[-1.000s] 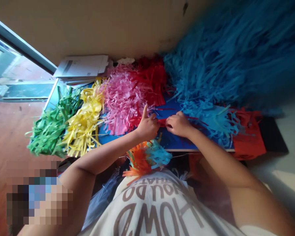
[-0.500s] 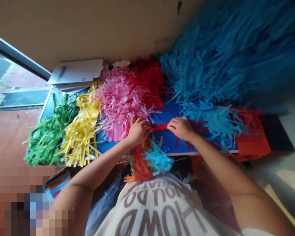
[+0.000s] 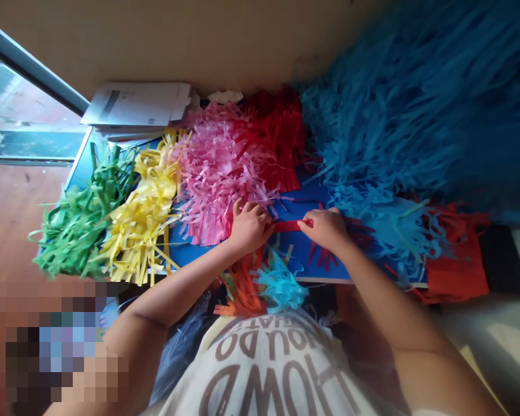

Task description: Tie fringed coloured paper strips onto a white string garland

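A red tissue paper strip (image 3: 288, 226) stretches between my two hands, low over the blue tabletop (image 3: 301, 254). My left hand (image 3: 250, 227) is closed on its left end, beside a heap of pink fringed paper (image 3: 216, 173). Its right end is pinched in my right hand (image 3: 325, 227), with thin red fringes spreading out below and beyond that hand. Under my left wrist, orange fringed paper (image 3: 245, 289) and a light blue fringed bunch (image 3: 281, 286) hang over the table's front edge by my shirt.
Green fringed paper (image 3: 80, 219) and yellow fringed paper (image 3: 141, 214) lie to the left. Dark red fringe (image 3: 281, 138) sits behind the pink. A large blue fringe mass (image 3: 416, 115) fills the right. White papers (image 3: 136, 104) are stacked at the back left; red paper (image 3: 457, 274) hangs at the right edge.
Both hands still hold the red strip and have shifted slightly right in view. The strip now looks flatter and wider between them. The whole view has tilted a little.
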Demonstrator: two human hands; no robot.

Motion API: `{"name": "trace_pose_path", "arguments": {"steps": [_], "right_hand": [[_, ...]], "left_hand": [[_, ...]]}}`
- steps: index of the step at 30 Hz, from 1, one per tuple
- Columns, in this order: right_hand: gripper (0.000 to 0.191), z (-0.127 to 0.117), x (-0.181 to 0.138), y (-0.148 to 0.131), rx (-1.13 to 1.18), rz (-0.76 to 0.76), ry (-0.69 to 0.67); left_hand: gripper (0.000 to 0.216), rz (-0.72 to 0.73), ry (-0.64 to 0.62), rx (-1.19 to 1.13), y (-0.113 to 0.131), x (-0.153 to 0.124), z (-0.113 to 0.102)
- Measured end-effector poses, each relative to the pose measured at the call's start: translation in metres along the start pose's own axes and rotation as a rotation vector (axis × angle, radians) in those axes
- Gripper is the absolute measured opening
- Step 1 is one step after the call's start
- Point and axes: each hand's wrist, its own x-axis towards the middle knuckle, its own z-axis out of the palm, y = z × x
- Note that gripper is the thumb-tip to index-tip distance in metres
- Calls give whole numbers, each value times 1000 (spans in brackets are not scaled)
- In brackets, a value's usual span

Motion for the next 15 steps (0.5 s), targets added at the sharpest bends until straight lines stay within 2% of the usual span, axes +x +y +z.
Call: {"name": "trace_pose_path", "arguments": {"steps": [2,3,5,7,10,15], "right_hand": [[12,-6,-6,-7,-81,-62,117],[11,-8,-9,-10,-103,-141,155],[12,-11,-13,-16,-113,-340,157],[18,-10,-14,-18,-123,-465,112],[28,-6,-7,-16,-121,-459,83],[15,-7,1,-14,-3,-317,66]], "left_hand": [[16,87,15,30,-1,2,-2],[17,157,15,37,-1,3,-3],[20,298,-1,46,-2,6,-6],[19,375,-29,63,-1,10,-10],[17,402,-53,75,6,15,-16],[20,389,-3,64,16,17,-13]]}}
